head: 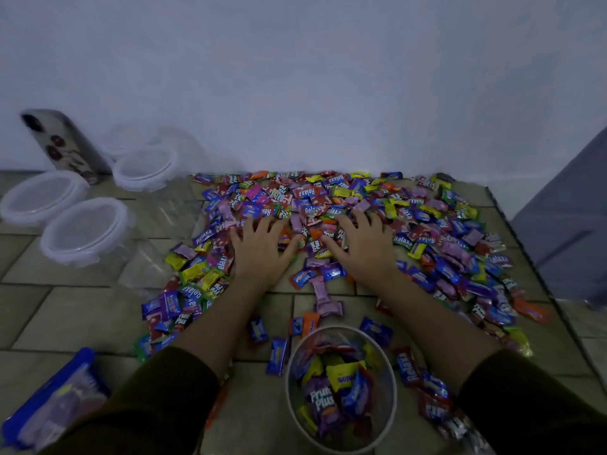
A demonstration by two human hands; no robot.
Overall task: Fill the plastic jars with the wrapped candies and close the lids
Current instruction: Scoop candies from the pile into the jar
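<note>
Single head-worn view, forward and down, close over floor (65, 310), toward wall (295, 77)

Open jar (287, 389) part-full; candy pile (427, 224) behind; lidded jars (87, 229) left.

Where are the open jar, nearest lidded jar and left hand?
open jar (341, 327), head view, far rim.
nearest lidded jar (86, 228), head view, lid centre.
left hand (261, 249), head view, back of hand.

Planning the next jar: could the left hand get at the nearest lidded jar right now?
Probably yes. The left hand lies open on the candies, holding nothing, and the nearest lidded jar stands to its left with only loose candies between.
</note>
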